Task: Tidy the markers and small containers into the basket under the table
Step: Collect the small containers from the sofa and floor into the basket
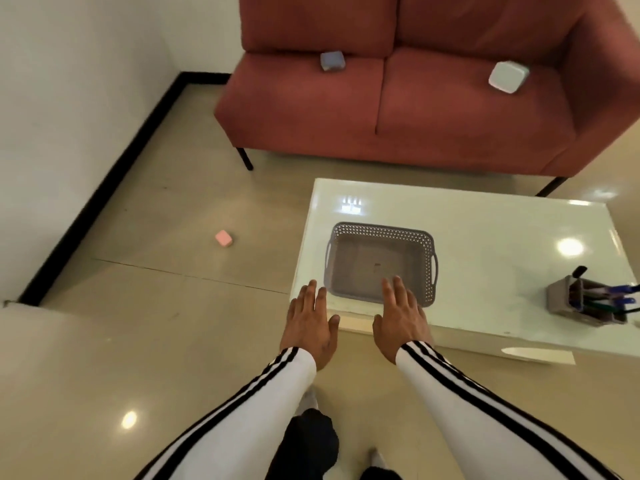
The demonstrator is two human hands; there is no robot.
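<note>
Glossy beige floor (pixel 156 341) tiles run up to a white wall (pixel 69 116) with a black skirting. A red two-seat sofa (pixel 433 133) stands at the far side. In front of it is a white, shiny surface (pixel 502 230) that reflects the ceiling lights.

The grey basket (pixel 381 231) has perforated walls and a handle slot at each end. It sits on top of the surface, close to the near left corner, with its grey bottom in full view. At the right edge of the surface a grey holder (pixel 562 299) seems tipped toward the right, though the blur makes this uncertain. The markers (pixel 620 301) in it are blue, green and black-capped, and they stick out toward that edge.

A blue-grey container (pixel 332 60) lies on the left seat cushion of the sofa, near the backrest. A white container (pixel 508 76) lies on the right cushion. A pink container (pixel 223 238) lies on the floor, well to the left of the surface.

Both arms reach forward in white sleeves (pixel 242 410) with black stripes. The left hand (pixel 310 323) is flat, palm down with fingers straight, and holds nothing. Its fingertips are at the near left corner of the surface. The right hand (pixel 401 317) is spread the same way and holds nothing. Its fingertips overlap the near wall of the basket, but whether they touch it cannot be told.
</note>
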